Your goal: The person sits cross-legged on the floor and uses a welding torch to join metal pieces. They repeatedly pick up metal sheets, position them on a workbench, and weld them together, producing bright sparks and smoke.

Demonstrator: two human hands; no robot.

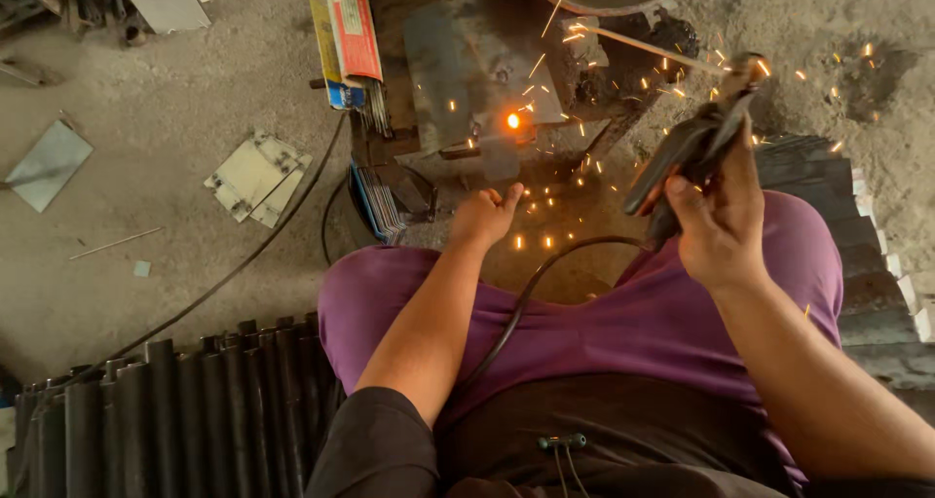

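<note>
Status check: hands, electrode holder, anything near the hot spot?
Right hand shut on electrode holder, rod raised off the metal plate. Left hand open, empty, close to the glowing spot. Sparks flying; cable across lap.

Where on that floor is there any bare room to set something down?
Bare concrete lies between the grey plate and the pale plates, and below them down to the cable. Around the glowing workpiece, with sparks and rod packets, it is crowded.

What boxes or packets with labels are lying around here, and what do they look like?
Red packet: top, left of the metal plate; long, flat, red with pale print.
Yellow packet: tucked under the red one's left side; long, yellow, blue at its lower end.
No signs or screens show.
</note>
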